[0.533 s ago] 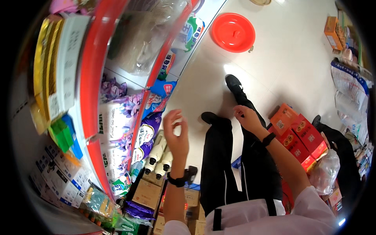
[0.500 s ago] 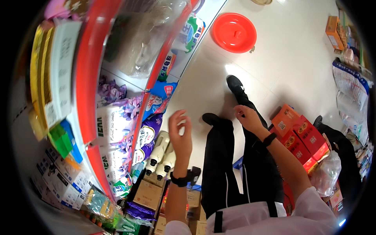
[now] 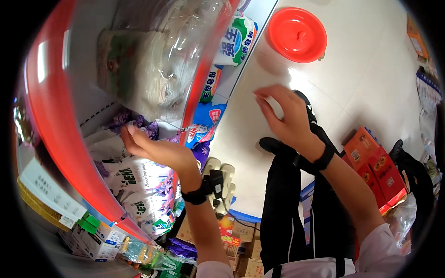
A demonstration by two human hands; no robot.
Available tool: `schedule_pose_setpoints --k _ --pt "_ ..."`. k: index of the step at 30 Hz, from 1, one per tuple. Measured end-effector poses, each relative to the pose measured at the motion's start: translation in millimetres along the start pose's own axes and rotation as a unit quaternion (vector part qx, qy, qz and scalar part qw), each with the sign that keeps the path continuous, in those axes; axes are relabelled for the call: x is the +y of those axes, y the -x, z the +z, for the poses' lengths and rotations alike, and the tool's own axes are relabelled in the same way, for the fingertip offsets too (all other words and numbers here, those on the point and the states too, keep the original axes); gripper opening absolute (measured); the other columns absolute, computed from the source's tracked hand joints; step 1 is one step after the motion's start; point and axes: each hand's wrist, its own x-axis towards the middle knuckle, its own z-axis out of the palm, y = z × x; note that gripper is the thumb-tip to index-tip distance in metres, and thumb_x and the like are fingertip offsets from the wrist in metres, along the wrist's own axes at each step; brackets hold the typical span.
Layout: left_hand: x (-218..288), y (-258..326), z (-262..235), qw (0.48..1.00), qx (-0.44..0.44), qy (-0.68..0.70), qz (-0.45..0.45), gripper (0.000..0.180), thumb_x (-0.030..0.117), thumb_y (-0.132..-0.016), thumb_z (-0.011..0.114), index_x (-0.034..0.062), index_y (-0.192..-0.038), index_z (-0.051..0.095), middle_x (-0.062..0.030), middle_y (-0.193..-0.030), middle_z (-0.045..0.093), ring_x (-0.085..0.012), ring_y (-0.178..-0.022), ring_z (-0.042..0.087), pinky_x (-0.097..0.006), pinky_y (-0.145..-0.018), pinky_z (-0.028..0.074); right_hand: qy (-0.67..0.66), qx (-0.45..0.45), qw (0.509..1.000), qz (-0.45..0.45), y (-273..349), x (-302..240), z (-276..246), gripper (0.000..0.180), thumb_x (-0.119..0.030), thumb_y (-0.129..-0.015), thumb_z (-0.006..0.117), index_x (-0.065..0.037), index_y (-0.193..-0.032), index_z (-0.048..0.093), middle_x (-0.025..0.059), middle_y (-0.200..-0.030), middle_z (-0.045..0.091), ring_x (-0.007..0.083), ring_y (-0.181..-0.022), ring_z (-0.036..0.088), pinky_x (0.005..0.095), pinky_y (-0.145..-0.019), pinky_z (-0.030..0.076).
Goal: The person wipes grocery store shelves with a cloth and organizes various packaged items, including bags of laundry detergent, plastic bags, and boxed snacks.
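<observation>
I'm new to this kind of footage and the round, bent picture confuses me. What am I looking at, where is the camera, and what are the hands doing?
The camera sits on a person's head and looks down, so the wide lens bends straight edges. There is no machine, only two bare hands.

The left hand reaches into a shelf with a red edge and touches the white and purple bags stacked there. I cannot tell whether it grips one. Above it lies a clear bag of pale noodles.

The right hand hangs open over the floor and holds nothing. Both wrists wear black bands.

Below are the person's dark trousers. On the floor lie a round red lid and orange boxes.
</observation>
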Motion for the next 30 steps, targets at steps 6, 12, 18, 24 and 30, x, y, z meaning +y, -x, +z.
schedule_pose_setpoints --k 6,12,18,24,30 --pt "9 -26 28 0.983 -0.142 0.009 -0.112 0.062 0.041 -0.101 0.052 0.0015 -0.148 0.042 -0.0098 -0.147 0.044 -0.0231 -0.140 0.036 -0.039 -0.118 0.024 0.014 0.174 0.936 -0.304 -129 -49 56 0.025 -0.014 -0.077 0.071 -0.007 -0.100 0.067 0.0119 -0.105 0.065 0.0323 -0.097 0.063 0.0448 -0.087 0.048" --pt "-30 -57 16 0.928 -0.219 0.136 -0.269 0.080 0.055 -0.093 0.063 0.0173 -0.157 0.033 -0.0044 -0.160 0.034 -0.0276 -0.145 0.032 -0.052 -0.118 0.021 0.161 0.211 0.934 -0.239 -192 -44 62 0.039 -0.015 -0.083 0.060 0.006 -0.116 0.057 0.0242 -0.131 0.056 0.0423 -0.129 0.047 0.0479 -0.099 0.047" --pt "-43 -70 24 0.899 -0.280 0.168 -0.291 0.074 0.051 -0.092 0.069 0.0086 -0.148 0.046 -0.0067 -0.147 0.051 -0.0265 -0.133 0.048 -0.047 -0.110 0.035 0.162 0.101 0.955 -0.227 -201 -46 43 0.042 -0.015 -0.082 0.061 0.006 -0.118 0.055 0.0219 -0.128 0.055 0.0416 -0.128 0.045 0.0498 -0.106 0.041" --pt "-48 -87 18 0.876 -0.302 0.185 -0.327 0.064 0.041 -0.094 0.069 0.0039 -0.142 0.051 -0.0090 -0.142 0.056 -0.0268 -0.129 0.052 -0.046 -0.108 0.040 0.287 0.096 0.888 -0.345 -205 -34 50 0.038 -0.021 -0.086 0.059 0.004 -0.114 0.057 0.0210 -0.116 0.059 0.0376 -0.120 0.050 0.0466 -0.098 0.046" --pt "-49 -103 17 0.823 -0.301 0.297 -0.379 0.065 0.041 -0.094 0.068 0.0039 -0.144 0.049 -0.0106 -0.143 0.054 -0.0288 -0.130 0.051 -0.045 -0.109 0.040 0.214 0.083 0.967 -0.112 -214 -41 70 0.035 -0.023 -0.084 0.060 0.000 -0.109 0.066 0.0166 -0.107 0.064 0.0318 -0.107 0.059 0.0425 -0.095 0.045"
